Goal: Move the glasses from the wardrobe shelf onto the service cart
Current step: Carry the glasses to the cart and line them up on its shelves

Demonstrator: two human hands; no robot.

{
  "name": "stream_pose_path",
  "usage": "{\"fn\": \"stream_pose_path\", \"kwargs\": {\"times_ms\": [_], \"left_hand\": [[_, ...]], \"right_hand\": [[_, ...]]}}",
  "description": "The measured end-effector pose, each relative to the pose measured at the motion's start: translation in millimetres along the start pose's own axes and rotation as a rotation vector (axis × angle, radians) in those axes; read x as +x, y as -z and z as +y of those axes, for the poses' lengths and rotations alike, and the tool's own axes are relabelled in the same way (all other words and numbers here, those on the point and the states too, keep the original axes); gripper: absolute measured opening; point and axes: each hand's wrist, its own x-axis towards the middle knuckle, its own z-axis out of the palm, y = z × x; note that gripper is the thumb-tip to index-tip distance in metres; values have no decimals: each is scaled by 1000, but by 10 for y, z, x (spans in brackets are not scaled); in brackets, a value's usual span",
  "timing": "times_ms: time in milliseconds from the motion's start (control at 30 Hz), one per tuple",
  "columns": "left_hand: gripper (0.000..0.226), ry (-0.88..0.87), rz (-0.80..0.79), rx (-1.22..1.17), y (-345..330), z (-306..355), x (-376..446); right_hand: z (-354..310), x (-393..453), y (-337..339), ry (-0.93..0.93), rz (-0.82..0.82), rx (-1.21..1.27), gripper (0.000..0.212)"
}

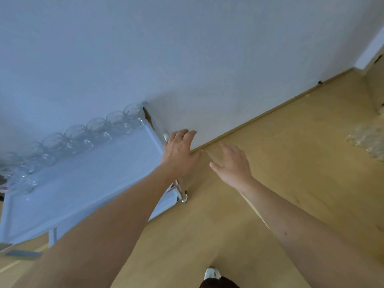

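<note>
The cart (87, 179) stands at the left against a pale wall (187, 59), its white top tray seen at a steep tilt from the head camera. A row of clear glasses (74, 135) with handles lines the tray's far edge along the wall, touching or nearly touching one another; further glasses crowd the tray's left end, where blur makes their number uncertain. The rest of the tray surface is bare. The left hand (179, 154) is extended over the cart's right end, fingers spread and relaxed, holding nothing; whether it touches the cart's rail cannot be told. The right hand (233, 165) is held out just beside it, over the wooden floor (270, 163), fingers straight and slightly apart, also holding nothing. Both forearms are bare. A chrome caster (184, 197) shows under the cart's right corner. A wooden skirting strip runs along the wall's foot. A white shoe (212, 273) appears at the bottom edge. The wardrobe shelf is out of view. A blurred glinting patch lies on the floor at the far right; it cannot be identified.
</note>
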Motion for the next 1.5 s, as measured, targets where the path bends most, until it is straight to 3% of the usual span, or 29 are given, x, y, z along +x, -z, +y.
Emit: {"fn": "stream_pose_path", "kwargs": {"times_ms": [533, 900, 1167, 1500], "left_hand": [[66, -501, 18, -92, 231, 2026, 1911], [67, -879, -37, -283, 604, 3219, 3020], [62, -1081, -116, -420, 378, 4047, 3221], [63, -1252, -205, -474, -180, 5329, 3150]], "right_hand": [[844, 717, 2003, -235, 383, -94, 78], [949, 1013, 3127, -539, 667, -215, 67], [1299, 827, 3544, -741, 790, -240, 80], [2346, 521, 3972, -884, 905, -219, 75]]}}
